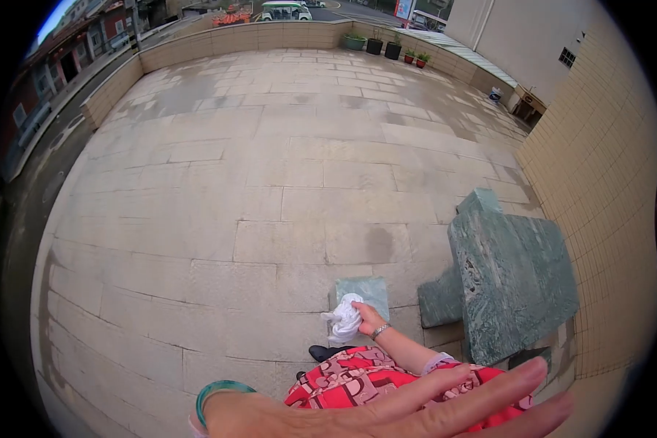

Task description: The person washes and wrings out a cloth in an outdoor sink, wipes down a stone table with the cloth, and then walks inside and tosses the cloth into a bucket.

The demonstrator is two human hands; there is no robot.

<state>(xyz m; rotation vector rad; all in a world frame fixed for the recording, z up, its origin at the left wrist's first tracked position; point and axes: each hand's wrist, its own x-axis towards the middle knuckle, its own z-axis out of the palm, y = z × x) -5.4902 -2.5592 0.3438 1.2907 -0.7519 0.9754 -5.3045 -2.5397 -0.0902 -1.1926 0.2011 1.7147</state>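
White cloth: I had the white cloth (343,320) in view by the near edge of the low green stone block (371,289); whether they touched, I couldn't tell.
Why bunched: gathered up, I judged, so that one hand could manage it.
Right hand: my right hand (369,320) held a narrow grip on the cloth's right side, with the wrist and its watch (380,331) beyond the red patterned clothing (343,376).
Left hand: my left hand (328,420), behind a green bangle (223,387), reached rightward close to the camera, its grip wide, fingers extended, nothing visibly held.
Stone table: the green stone table (515,277) stood right of the block, near the tiled wall (606,182).
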